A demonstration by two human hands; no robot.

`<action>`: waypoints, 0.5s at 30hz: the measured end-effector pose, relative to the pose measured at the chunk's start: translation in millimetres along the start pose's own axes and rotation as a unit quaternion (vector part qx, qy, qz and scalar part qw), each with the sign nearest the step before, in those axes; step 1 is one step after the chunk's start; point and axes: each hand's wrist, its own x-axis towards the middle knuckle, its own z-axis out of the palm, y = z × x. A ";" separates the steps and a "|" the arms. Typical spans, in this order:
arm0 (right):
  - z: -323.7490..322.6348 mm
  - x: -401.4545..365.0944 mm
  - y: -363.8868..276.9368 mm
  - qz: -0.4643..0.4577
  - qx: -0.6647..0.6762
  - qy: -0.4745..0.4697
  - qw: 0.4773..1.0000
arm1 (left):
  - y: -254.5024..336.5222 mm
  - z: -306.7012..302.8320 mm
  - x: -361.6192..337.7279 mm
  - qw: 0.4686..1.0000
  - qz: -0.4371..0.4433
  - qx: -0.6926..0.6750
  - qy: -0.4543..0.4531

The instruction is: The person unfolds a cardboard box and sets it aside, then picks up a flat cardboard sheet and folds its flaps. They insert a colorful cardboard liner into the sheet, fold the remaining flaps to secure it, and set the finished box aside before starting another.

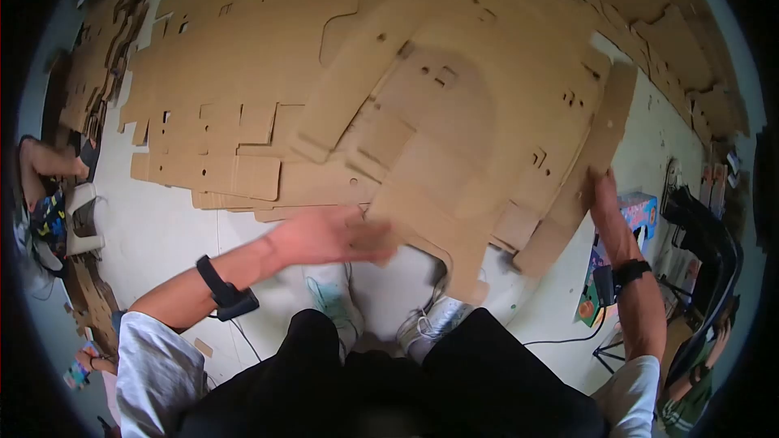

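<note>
A large brown die-cut cardboard sheet [519, 105], with slots, round holes and folded flaps, lies tilted in front of me, partly blurred. My right hand [603, 188] grips its right edge flap, with the fingers mostly hidden by the card. Near the sheet's lower left edge is my left hand [345, 235], smeared by motion. Its fingers are stretched out, and I see nothing held in them. Under and left of the sheet, more flat cardboard blanks [235, 65] overlap in a spread pile.
Stacked cardboard [682, 49] lines the far right. A colourful printed box [639, 211] stands right of my right forearm, near a black chair-like object [702, 243]. Other people sit at both sides; one person's leg [53, 158] shows at left. My shoes [333, 296] are on the white floor.
</note>
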 end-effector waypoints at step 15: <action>89.2 -3.0 -51.2 -0.058 -0.130 -0.175 0.974 | 39.2 23.9 -25.7 0.998 0.006 0.017 -0.059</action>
